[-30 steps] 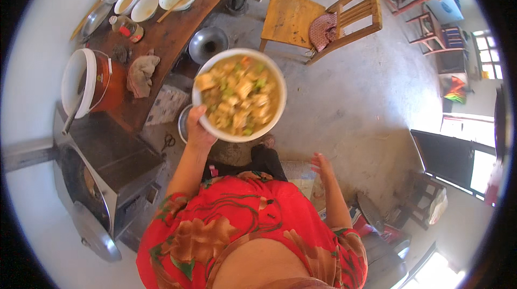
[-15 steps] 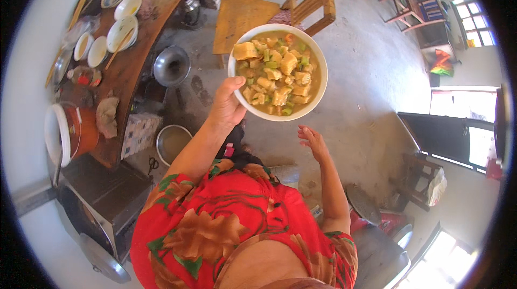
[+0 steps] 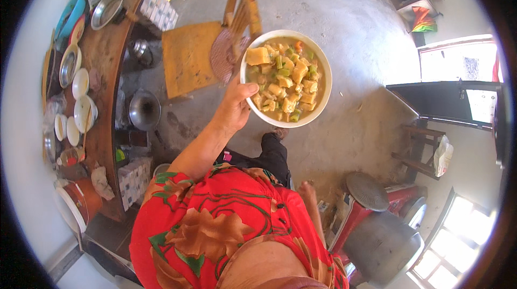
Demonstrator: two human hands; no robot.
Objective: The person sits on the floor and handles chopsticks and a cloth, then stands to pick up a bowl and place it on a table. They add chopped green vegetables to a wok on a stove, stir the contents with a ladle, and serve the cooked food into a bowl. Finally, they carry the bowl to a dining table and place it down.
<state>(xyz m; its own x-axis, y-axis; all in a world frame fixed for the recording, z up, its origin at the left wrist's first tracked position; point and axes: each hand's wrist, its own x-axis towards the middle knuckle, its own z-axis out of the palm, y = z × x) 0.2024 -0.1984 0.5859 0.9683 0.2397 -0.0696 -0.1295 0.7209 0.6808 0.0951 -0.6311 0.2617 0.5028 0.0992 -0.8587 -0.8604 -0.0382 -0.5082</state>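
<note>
My left hand (image 3: 237, 101) grips a white bowl (image 3: 285, 125) by its left side, with the thumb over the rim. Chunky stew (image 3: 288, 80) fills the bowl: pale cubes, green vegetable pieces and a bit of orange in brown sauce. The bowl is held level in front of me, above the floor. Low beside my body on the right is my right hand (image 3: 307, 190). Its fingers are too small and turned away to read, and nothing shows in it.
A wooden chair (image 3: 186, 63) with a round woven seat pad stands just ahead-left. Along the left wall runs a wooden counter (image 3: 110, 46) with several bowls. A metal wok (image 3: 145, 110) sits near its base. At right are a dark door (image 3: 441, 100) and a wooden stool (image 3: 417, 151).
The view has shifted: the chair and counter sit farther left, and a dark-trousered leg now shows. My right hand has dropped back toward my body. My left hand still holds the bowl.
</note>
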